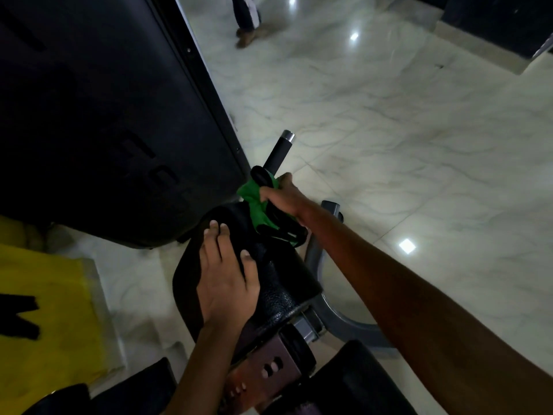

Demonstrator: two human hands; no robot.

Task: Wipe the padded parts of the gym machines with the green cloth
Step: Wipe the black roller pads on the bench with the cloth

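crumpled green cloth [254, 202] pinched in right hand [284, 196], left hand [224, 280] fingers [223, 244] flat on pebbled black pad [278, 283]

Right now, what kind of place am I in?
Most likely a gym. A black padded roller sits on a grey steel frame, a grip handle sticks out beyond it, and a big dark machine housing stands on the polished floor.

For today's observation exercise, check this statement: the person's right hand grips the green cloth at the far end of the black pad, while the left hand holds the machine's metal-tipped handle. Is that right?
Not quite. In the head view the left hand lies flat on the black pad, not on the metal-tipped handle, which nobody touches. The right hand does grip the green cloth at the pad's far end.
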